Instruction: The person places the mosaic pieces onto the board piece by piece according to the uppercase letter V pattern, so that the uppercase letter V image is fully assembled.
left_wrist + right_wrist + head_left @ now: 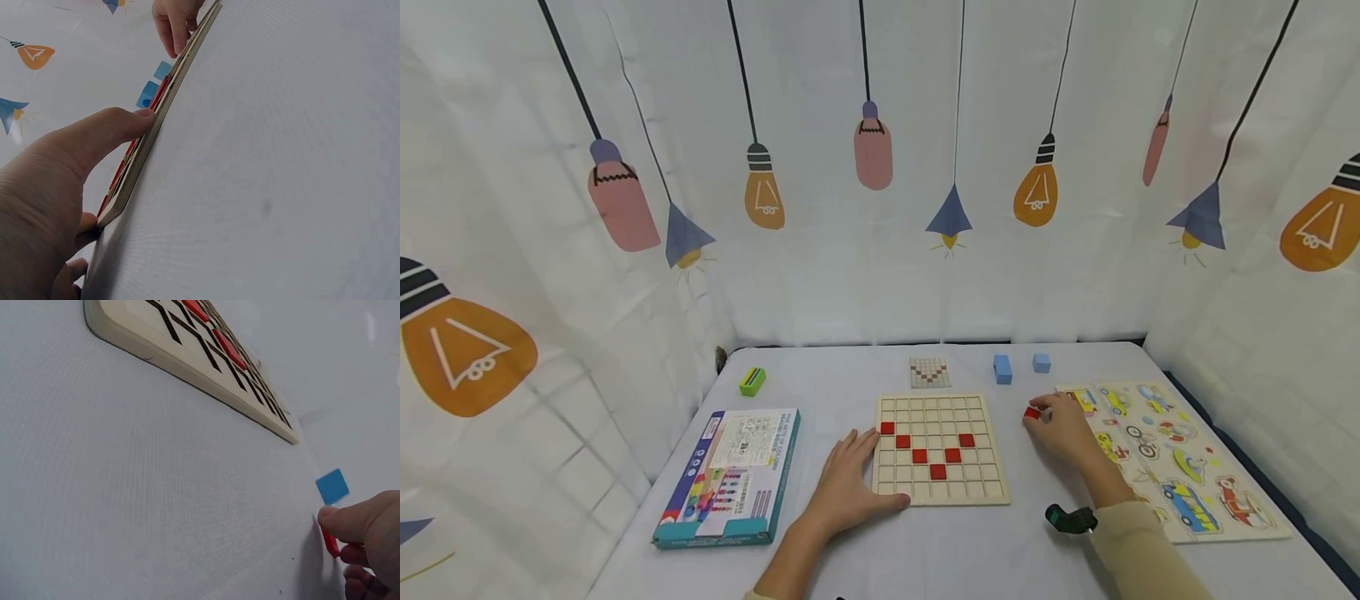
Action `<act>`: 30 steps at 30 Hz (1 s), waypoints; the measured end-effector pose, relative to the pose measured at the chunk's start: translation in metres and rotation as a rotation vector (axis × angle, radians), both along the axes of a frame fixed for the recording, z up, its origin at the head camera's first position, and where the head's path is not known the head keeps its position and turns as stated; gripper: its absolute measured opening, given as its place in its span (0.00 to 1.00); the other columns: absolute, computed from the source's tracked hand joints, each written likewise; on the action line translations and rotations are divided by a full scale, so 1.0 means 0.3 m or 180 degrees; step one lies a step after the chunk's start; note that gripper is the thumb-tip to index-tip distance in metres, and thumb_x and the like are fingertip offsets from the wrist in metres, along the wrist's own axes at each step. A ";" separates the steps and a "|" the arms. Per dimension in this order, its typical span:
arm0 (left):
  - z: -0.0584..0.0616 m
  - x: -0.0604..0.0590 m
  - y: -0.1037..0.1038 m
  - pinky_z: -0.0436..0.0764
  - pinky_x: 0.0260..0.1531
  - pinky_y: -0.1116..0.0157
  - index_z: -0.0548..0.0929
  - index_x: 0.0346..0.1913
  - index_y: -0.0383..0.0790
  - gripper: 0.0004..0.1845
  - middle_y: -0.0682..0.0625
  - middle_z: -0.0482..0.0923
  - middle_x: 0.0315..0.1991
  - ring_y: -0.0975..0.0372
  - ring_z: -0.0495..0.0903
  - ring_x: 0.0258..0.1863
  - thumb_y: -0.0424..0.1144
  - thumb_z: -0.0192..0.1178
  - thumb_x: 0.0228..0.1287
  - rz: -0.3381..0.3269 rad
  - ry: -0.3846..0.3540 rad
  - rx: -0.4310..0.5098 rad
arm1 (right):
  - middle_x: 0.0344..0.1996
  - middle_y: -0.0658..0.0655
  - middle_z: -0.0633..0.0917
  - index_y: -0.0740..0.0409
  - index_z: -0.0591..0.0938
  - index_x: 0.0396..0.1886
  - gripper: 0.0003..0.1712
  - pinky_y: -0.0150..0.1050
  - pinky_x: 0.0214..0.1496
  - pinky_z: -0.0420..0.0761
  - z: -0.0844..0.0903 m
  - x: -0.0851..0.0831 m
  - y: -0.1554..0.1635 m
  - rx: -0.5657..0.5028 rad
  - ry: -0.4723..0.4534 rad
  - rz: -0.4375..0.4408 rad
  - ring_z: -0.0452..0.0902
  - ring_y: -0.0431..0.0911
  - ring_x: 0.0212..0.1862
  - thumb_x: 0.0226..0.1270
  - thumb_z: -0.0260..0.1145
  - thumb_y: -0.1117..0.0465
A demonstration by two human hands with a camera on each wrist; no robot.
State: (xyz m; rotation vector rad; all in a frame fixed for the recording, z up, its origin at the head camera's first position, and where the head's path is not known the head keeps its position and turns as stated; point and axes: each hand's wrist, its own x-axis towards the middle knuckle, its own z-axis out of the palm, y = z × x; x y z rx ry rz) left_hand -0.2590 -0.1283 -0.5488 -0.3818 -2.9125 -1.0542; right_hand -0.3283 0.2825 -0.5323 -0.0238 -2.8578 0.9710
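Note:
A square wooden grid board [1002, 487] lies in the middle of the table, with several red tiles [937, 472] set in a V shape. My left hand [842, 487] rests at its lower left corner, thumb on the near edge and fingers spread along the left side. In the left wrist view, the thumb [122, 122] touches the board's edge. Right of the board, my right hand [1063, 429] pinches a red square tile [329, 542] between thumb and fingers, at or just above the tabletop. Behind the board lies a small card [929, 372] showing a red V on a grid.
Two blue blocks [1002, 369] stand at the back right. A picture puzzle board [1150, 467] lies under and beyond my right forearm. On the left are a flat printed box [730, 475] and a small green block [752, 381] with coloured stripes. Lamp-printed curtains surround the table.

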 end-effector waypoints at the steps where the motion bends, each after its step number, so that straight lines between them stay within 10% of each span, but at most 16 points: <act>1: -0.001 0.001 0.000 0.53 0.89 0.34 0.70 0.86 0.47 0.67 0.49 0.68 0.86 0.43 0.55 0.90 0.78 0.79 0.45 0.0000 -0.0007 -0.0002 | 0.61 0.70 0.83 0.64 0.86 0.66 0.24 0.59 0.60 0.87 -0.005 -0.001 0.001 0.0003 0.0011 -0.0001 0.79 0.61 0.58 0.77 0.74 0.57; 30: -0.008 0.001 -0.002 0.54 0.89 0.34 0.70 0.86 0.50 0.66 0.50 0.69 0.86 0.43 0.56 0.90 0.78 0.79 0.44 0.0007 0.0020 -0.0020 | 0.52 0.62 0.86 0.62 0.89 0.61 0.18 0.39 0.45 0.76 -0.052 -0.009 0.006 0.0032 0.0301 0.0027 0.78 0.50 0.46 0.79 0.74 0.57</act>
